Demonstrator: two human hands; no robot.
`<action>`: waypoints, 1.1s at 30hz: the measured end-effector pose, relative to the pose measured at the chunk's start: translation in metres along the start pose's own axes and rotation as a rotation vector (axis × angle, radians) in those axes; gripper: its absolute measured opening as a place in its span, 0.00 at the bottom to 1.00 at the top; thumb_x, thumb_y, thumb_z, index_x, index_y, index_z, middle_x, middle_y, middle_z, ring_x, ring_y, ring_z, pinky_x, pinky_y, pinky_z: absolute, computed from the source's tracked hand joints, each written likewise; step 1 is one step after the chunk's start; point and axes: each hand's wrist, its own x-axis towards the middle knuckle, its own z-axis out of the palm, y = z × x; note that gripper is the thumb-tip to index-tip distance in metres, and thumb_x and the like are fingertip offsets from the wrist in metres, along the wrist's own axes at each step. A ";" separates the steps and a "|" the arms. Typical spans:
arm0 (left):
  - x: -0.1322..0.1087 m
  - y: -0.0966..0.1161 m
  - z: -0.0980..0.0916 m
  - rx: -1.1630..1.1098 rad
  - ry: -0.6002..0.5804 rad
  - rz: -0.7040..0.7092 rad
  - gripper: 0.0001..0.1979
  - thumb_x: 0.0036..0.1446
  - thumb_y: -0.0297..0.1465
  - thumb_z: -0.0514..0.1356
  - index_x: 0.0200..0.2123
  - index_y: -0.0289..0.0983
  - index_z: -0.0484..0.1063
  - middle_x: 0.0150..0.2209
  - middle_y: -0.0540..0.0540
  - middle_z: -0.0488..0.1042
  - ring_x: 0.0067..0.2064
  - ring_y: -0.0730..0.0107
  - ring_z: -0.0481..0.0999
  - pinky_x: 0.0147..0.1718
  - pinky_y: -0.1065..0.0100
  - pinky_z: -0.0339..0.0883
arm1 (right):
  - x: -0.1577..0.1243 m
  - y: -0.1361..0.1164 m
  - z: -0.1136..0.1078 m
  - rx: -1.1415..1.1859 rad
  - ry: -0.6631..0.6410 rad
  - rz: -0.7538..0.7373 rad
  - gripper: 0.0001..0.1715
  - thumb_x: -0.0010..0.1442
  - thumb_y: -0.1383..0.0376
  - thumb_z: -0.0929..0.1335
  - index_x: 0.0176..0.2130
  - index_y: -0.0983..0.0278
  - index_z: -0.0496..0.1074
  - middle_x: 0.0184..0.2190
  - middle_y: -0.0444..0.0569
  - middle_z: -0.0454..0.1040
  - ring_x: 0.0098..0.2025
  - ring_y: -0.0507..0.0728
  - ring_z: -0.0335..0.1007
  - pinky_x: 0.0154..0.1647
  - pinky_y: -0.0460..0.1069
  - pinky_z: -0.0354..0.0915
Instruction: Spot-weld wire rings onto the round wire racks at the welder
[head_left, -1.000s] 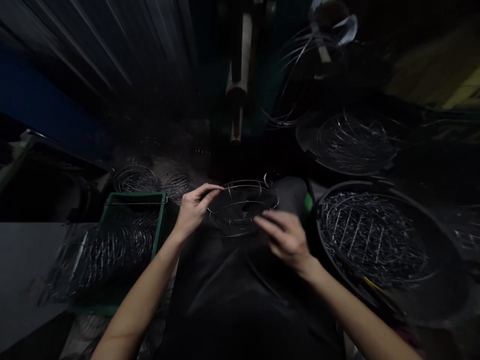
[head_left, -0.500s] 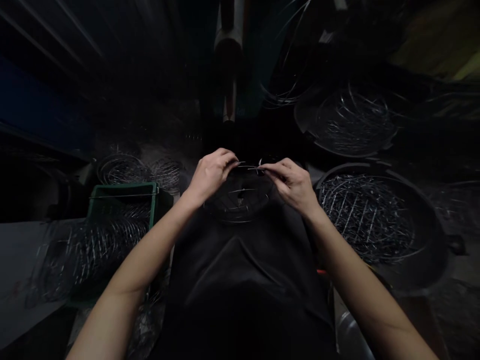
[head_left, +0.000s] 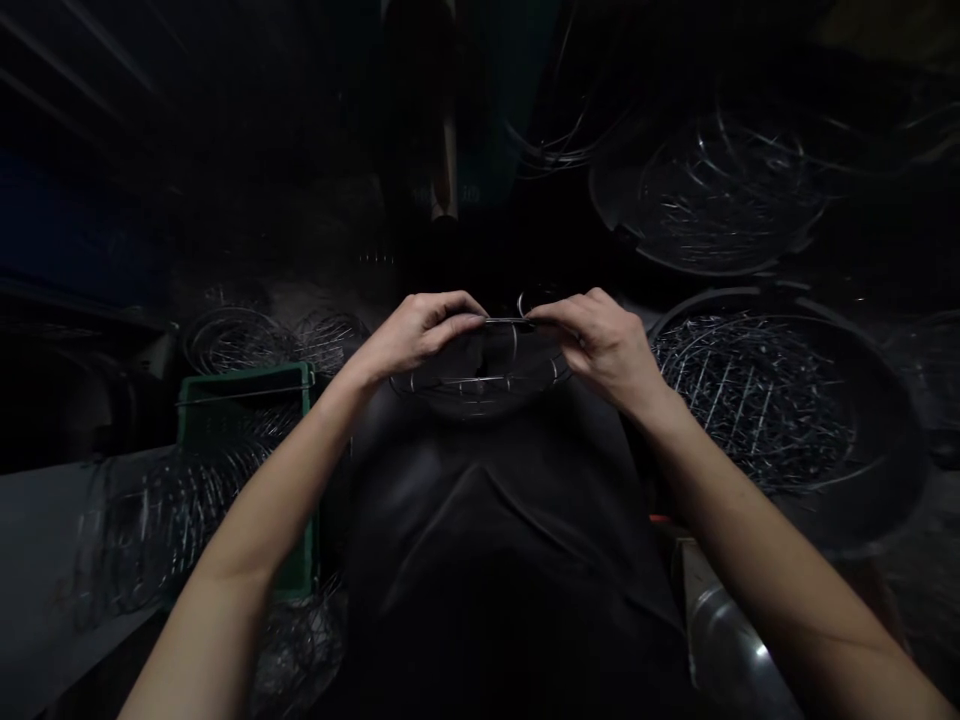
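In front of the dark apron (head_left: 480,560), my left hand (head_left: 424,330) pinches one end of a thin metal wire (head_left: 504,321) between thumb and fingers. My right hand (head_left: 604,345) pinches the other end, so the wire runs level across the short gap between my fingertips. Just below the hands is a round wire frame (head_left: 480,380) with short curved uprights, one reaching up toward the held wire. Whether the wire touches the frame is hard to make out in the dark.
At left, a green crate (head_left: 247,385) has wire frames (head_left: 161,530) stacked against it, with wire coils (head_left: 236,340) behind. At right stand a wide dark pan (head_left: 892,490) of short wire pieces (head_left: 750,400) and another pan (head_left: 705,265) beyond. A shiny metal bowl (head_left: 731,640) lies lower right.
The two thin wire ends, apart and slightly crossed before, now lie in one level line between my fingertips. My hands have closed in slightly, and the view has shifted a little.
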 end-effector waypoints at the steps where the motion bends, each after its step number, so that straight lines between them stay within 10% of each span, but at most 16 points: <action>1: 0.001 -0.002 0.001 -0.007 0.003 -0.008 0.18 0.58 0.40 0.52 0.37 0.32 0.73 0.28 0.47 0.72 0.29 0.73 0.68 0.29 0.73 0.61 | 0.001 0.000 0.000 -0.022 -0.003 -0.008 0.13 0.62 0.64 0.61 0.43 0.60 0.72 0.33 0.47 0.73 0.34 0.55 0.64 0.36 0.50 0.61; 13: -0.008 -0.012 -0.005 -0.006 0.069 -0.055 0.15 0.58 0.40 0.52 0.33 0.34 0.69 0.24 0.52 0.64 0.25 0.76 0.61 0.24 0.74 0.56 | 0.010 -0.004 0.005 -0.138 -0.023 -0.111 0.17 0.63 0.68 0.59 0.46 0.58 0.72 0.33 0.47 0.72 0.35 0.55 0.61 0.35 0.48 0.61; 22: -0.012 -0.021 -0.004 -0.066 0.162 -0.087 0.14 0.58 0.40 0.52 0.33 0.35 0.68 0.23 0.53 0.64 0.26 0.76 0.62 0.25 0.74 0.56 | 0.012 -0.007 0.018 -0.146 0.212 -0.128 0.16 0.61 0.70 0.61 0.42 0.57 0.75 0.34 0.48 0.72 0.34 0.54 0.63 0.35 0.48 0.63; 33: -0.001 -0.030 -0.033 0.012 0.357 -0.016 0.13 0.58 0.39 0.52 0.33 0.36 0.68 0.22 0.54 0.63 0.24 0.77 0.59 0.25 0.75 0.55 | 0.067 -0.013 0.032 -0.246 0.290 -0.168 0.11 0.61 0.68 0.63 0.39 0.60 0.75 0.32 0.49 0.71 0.33 0.54 0.61 0.31 0.46 0.61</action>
